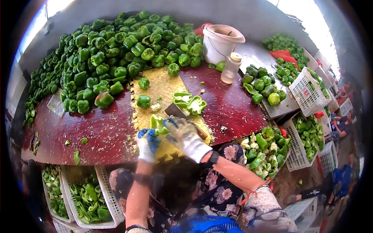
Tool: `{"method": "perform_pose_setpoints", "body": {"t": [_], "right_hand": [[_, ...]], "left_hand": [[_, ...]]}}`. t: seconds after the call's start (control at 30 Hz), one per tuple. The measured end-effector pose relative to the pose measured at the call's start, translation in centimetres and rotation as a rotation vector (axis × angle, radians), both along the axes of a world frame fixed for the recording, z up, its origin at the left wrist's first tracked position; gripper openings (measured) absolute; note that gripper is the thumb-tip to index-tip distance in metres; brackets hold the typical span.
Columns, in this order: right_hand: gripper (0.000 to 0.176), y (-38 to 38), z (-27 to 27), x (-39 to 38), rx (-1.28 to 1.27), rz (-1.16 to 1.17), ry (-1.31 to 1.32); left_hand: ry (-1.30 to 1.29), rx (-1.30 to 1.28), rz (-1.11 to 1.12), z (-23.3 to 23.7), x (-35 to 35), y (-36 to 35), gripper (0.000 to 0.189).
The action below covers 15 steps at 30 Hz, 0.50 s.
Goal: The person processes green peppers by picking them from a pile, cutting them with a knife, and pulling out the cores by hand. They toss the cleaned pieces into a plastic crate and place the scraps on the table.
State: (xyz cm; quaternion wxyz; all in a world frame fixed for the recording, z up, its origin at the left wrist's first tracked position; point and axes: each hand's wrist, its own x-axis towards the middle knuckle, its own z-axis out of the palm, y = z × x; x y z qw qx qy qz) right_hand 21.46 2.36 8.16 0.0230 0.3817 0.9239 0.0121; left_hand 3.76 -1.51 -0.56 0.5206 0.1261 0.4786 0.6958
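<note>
Both my hands wear white gloves with blue on the fingers. My left hand [148, 144] is closed at the lower left of a cut green pepper piece [157, 123] on the yellow mat [157, 86]. Just right of that piece, my right hand [183, 134] has its fingers wrapped at a wide dark blade [175, 112], which slants from upper left to lower right; its handle is mostly hidden. Opened pepper halves [196, 105] lie above the blade, cut side up. A whole green pepper [143, 101] and a pale core [155, 107] sit further left on the mat.
A large heap of green peppers [112, 50] fills the back left of the red table [101, 136]. Behind stand a white bucket [215, 44] and a bottle [231, 69]. Crates of peppers [110, 194] sit below at left. More crates [307, 95] and people [342, 128] are at right.
</note>
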Motion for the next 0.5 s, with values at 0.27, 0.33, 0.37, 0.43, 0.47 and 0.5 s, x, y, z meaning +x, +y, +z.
{"method": "perform_pose_setpoints", "body": {"t": [0.27,0.33,0.37,0.43,0.47,0.5], "right_hand": [[0.046,1.4,-1.0,-5.1,-0.789,-0.219,1.016],[0.049,3.6,-4.1,-5.5,-1.134,-0.292,1.378],[0.049,4.6,-5.1,-5.8,-1.216,-0.375,1.436],[0.046,5.8,-8.6,-6.0,-1.010,-0.510,1.116],[0.046,5.9,-8.2,-6.1,-1.078,-0.472,1.159],[0.045,5.3,-6.3,-5.9,-1.118,-0.512,1.231]], "left_hand": [[-0.037,0.142,0.104,3.5,-3.5,-3.0,0.022],[0.033,0.066,0.232,3.0,-4.7,-3.2,0.024],[0.045,0.067,0.283,3.1,-5.0,-3.4,0.025],[-0.123,0.004,0.294,1.5,-6.0,-3.4,0.024],[-0.124,-0.019,0.264,1.1,-6.0,-3.5,0.024],[-0.137,-0.044,0.243,0.6,-5.9,-3.5,0.024]]}}
